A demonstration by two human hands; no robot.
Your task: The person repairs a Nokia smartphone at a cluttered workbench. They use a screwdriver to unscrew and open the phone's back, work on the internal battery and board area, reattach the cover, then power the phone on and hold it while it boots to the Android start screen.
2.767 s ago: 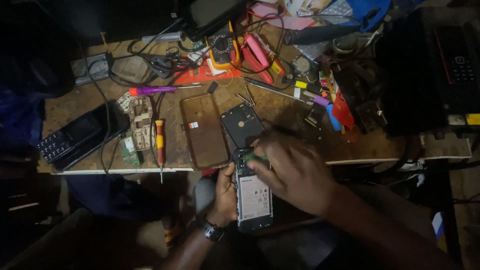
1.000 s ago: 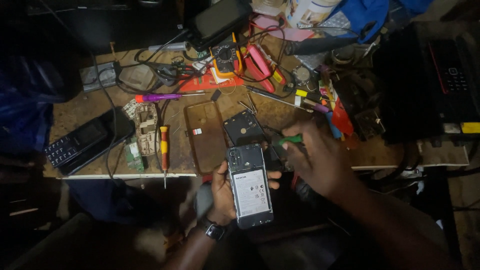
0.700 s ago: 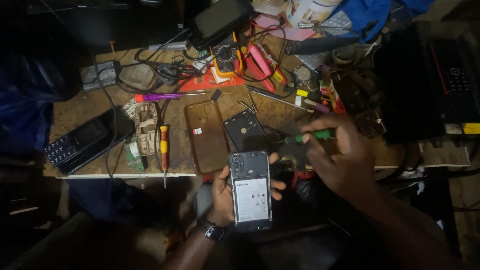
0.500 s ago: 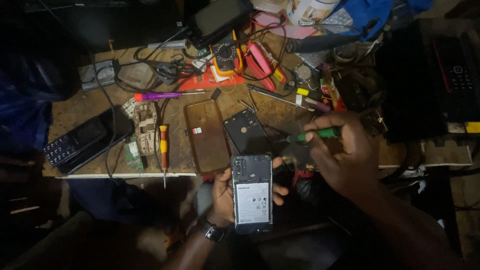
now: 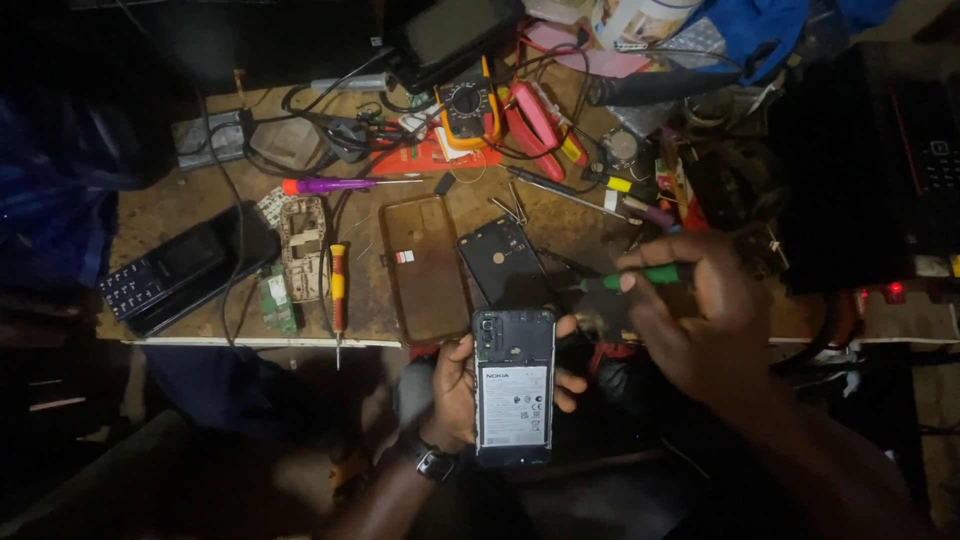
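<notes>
— Where's the opened phone (image 5: pixel 514 388)?
— Gripped in the left hand (image 5: pixel 455 390), back cover off, battery label facing up, just below the near edge of the desk (image 5: pixel 170 210). Long axis running twelve to six.

— And the right hand (image 5: pixel 700 320)?
— Closed around a green-handled screwdriver (image 5: pixel 640 277), tip pointing toward nine o'clock. Sits at about two o'clock from the phone, near but not touching. Phone therefore at about eight o'clock from that hand, with the tool's shaft lying across the phone's long axis.

— Nearer hand to the phone?
— Left, obviously: fingers wrapped round both long edges. Right only close by.

— What else, going outward? Counts, please.
— At twelve o'clock from the phone, flat on the desk: one dark back cover (image 5: pixel 506 262), and at its nine o'clock one clear phone case (image 5: pixel 425 268). Further toward nine: one red-and-yellow screwdriver (image 5: pixel 339 296), one stripped phone frame (image 5: pixel 303 246), one keypad phone (image 5: pixel 165 276). Higher up, one purple-handled screwdriver (image 5: pixel 335 185). So three screwdrivers clearly countable, counting the green one. Far back at twelve, one yellow multimeter (image 5: pixel 465 108) with its tangled leads. Clutter at one o'clock too dark to count.
</notes>
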